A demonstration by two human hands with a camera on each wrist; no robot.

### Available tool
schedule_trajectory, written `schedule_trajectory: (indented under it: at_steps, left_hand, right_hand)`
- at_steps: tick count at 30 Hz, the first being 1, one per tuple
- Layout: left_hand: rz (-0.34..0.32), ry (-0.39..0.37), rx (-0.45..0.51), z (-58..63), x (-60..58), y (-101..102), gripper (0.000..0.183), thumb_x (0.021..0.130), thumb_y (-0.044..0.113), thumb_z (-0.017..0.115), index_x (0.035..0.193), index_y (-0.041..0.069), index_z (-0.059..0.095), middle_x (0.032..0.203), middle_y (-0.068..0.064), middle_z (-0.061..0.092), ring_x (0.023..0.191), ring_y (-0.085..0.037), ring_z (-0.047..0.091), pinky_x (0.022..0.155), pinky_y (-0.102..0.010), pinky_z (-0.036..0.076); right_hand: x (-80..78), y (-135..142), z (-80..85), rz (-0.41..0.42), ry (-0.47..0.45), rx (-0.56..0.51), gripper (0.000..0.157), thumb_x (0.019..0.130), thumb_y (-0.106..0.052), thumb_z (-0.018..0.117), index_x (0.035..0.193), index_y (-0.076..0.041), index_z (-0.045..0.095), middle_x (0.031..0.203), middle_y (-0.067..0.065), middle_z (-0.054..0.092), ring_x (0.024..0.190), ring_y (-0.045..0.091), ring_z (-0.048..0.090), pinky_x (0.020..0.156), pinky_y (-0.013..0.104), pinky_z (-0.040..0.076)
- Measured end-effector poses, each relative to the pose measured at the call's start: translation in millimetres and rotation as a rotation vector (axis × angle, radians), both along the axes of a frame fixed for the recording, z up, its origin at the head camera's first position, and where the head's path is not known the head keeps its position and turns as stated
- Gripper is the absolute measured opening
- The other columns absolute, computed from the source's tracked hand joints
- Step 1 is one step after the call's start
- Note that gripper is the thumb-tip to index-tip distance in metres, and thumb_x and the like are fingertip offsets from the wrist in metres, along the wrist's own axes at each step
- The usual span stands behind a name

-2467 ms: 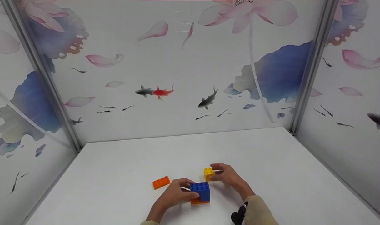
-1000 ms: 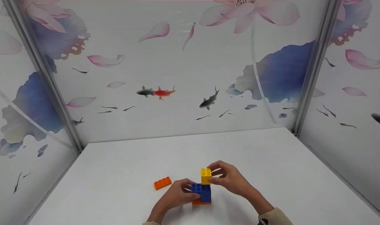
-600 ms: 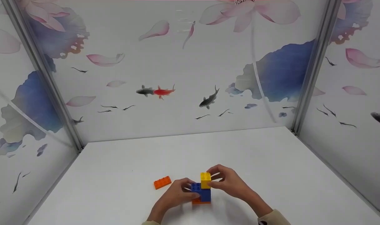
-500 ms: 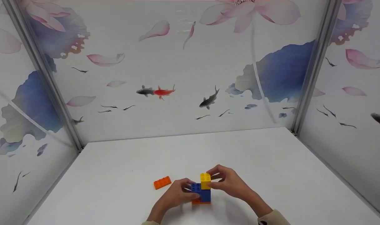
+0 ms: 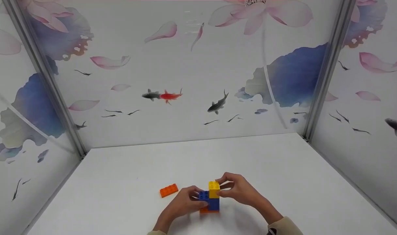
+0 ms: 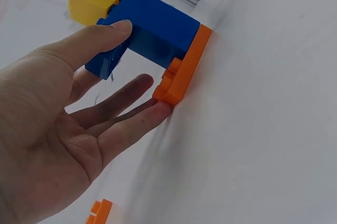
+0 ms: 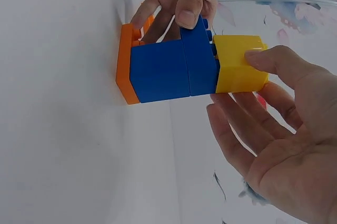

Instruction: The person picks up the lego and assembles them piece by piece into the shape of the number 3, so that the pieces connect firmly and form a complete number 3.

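A small tower of building bricks stands on the table near the front. Its base is a flat orange brick (image 7: 125, 71), with a lower blue brick (image 7: 159, 71) on one end of it. Across that lies a wider upper blue brick (image 7: 201, 69), jutting out toward my left hand. My left hand (image 5: 186, 201) grips the upper blue brick between thumb and fingers, one lower fingertip right at the orange base. My right hand (image 5: 239, 190) pinches a yellow brick (image 5: 214, 190) over the right end of the upper blue brick; studs show in a narrow gap between them.
A loose orange brick (image 5: 168, 190) lies on the white table (image 5: 126, 189), left of and beyond the tower. White panels (image 5: 192, 68) printed with lotus and fish enclose the back and both sides, joined by metal posts (image 5: 325, 68).
My right hand has brought the yellow brick left over the tower, then lowered it onto the upper blue brick's right end. My left hand has kept its grip in place.
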State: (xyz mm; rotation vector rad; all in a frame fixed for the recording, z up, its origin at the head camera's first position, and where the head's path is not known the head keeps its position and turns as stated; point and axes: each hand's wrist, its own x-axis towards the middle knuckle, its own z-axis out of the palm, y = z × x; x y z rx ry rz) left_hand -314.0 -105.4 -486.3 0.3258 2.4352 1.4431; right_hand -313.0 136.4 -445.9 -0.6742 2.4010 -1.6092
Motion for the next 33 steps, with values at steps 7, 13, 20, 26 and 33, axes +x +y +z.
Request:
schedule_trajectory:
  at_steps: [7, 13, 20, 26, 33]
  left_hand:
    - [-0.009, 0.022, 0.001, -0.3, 1.4, -1.2, 0.033, 0.085, 0.029, 0.081, 0.11, 0.014, 0.067, 0.107, -0.005, 0.069, 0.096, -0.019, 0.063, 0.091, -0.042, 0.059]
    - [-0.006, 0.017, 0.001, 3.0, 0.7, -1.3, 0.033, 0.084, 0.029, 0.081, 0.11, 0.015, 0.067, 0.107, -0.005, 0.069, 0.096, -0.019, 0.062, 0.091, -0.042, 0.059]
    - [-0.001, 0.011, -0.004, 4.0, 0.8, -0.6, 0.032, 0.084, 0.03, 0.081, 0.109, 0.015, 0.067, 0.107, -0.005, 0.068, 0.096, -0.02, 0.063, 0.09, -0.042, 0.059]
    - [-0.007, 0.013, 0.019, 4.6, 0.6, -0.5, 0.03, 0.085, 0.027, 0.081, 0.108, 0.014, 0.067, 0.107, -0.005, 0.069, 0.097, -0.02, 0.063, 0.088, -0.042, 0.06]
    - [-0.013, 0.011, 0.033, 1.8, 0.3, -0.6, 0.031, 0.085, 0.026, 0.081, 0.109, 0.013, 0.067, 0.106, -0.006, 0.069, 0.097, -0.02, 0.064, 0.089, -0.042, 0.06]
  right_hand:
    - [-1.8, -0.7, -0.8, 0.007, 0.037, 0.036, 0.023, 0.087, -0.02, 0.078, 0.104, -0.01, 0.066, 0.128, 0.016, 0.067, 0.11, 0.032, 0.07, 0.089, 0.039, 0.061]
    - [-4.4, 1.0, 0.4, 0.018, 0.022, 0.035, 0.02, 0.087, -0.016, 0.077, 0.102, -0.01, 0.065, 0.13, 0.016, 0.066, 0.111, 0.032, 0.069, 0.09, 0.043, 0.06]
    - [-4.0, 0.5, 1.5, 0.014, 0.028, 0.055, 0.022, 0.088, -0.019, 0.077, 0.105, -0.012, 0.066, 0.13, 0.015, 0.067, 0.113, 0.032, 0.069, 0.091, 0.043, 0.06]
    - [-4.2, 0.7, -0.1, 0.011, 0.043, 0.056, 0.022, 0.087, -0.017, 0.077, 0.105, -0.012, 0.066, 0.129, 0.014, 0.068, 0.112, 0.032, 0.069, 0.091, 0.043, 0.06]
    - [-4.6, 1.2, -5.5, 0.003, 0.027, 0.027, 0.022, 0.086, -0.014, 0.078, 0.102, -0.009, 0.065, 0.129, 0.017, 0.067, 0.112, 0.033, 0.069, 0.09, 0.043, 0.06]
